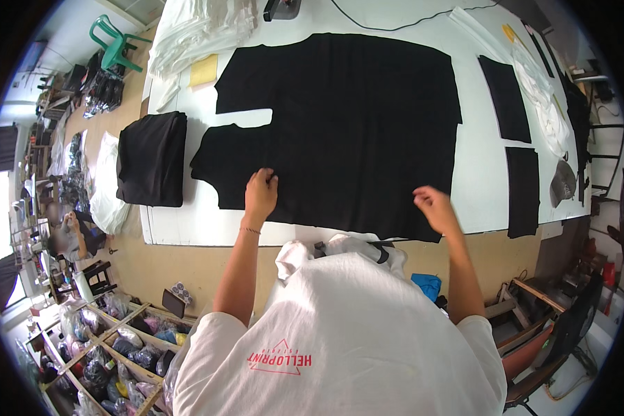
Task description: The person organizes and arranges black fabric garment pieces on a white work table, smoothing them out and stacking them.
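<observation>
A large piece of black fabric (367, 132) lies spread flat on the white table (166, 225), with a notch cut into its left side. My left hand (261, 196) is on its lower left part, fingers bent and pinched together on the cloth. Over the fabric's lower right part is my right hand (433, 208), its fingers loosely curled and a little apart, with nothing visible in them. Whether those fingertips touch the cloth I cannot tell.
A folded black fabric stack (151, 159) sits at the table's left edge, below a white cloth pile (201, 31). Two black fabric strips (522, 191) lie at the right, near a grey cap (562, 183). A wooden divided bin (121, 324) with bagged items stands lower left.
</observation>
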Available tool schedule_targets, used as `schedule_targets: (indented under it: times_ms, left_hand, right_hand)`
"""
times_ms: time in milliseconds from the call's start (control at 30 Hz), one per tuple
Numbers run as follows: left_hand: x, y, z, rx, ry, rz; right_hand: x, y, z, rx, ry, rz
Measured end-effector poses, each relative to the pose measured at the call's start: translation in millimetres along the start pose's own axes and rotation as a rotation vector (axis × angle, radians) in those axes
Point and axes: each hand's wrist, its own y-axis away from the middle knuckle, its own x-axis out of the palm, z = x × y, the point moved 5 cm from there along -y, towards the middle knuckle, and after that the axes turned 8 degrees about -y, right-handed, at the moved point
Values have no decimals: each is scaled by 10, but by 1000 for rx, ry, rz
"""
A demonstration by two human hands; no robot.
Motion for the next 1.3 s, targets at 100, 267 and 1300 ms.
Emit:
schedule_targets:
  times_ms: [100, 267, 1300]
  left_hand:
    - [107, 220, 82, -84, -81, -50]
    - [179, 187, 207, -350, -6, 266]
    - [38, -220, -564, 206, 371, 251]
  right_hand:
    - [533, 263, 7, -24, 4, -7]
    - [1190, 347, 322, -141, 91, 70]
    - [-2585, 915, 3181, -476, 227, -1218]
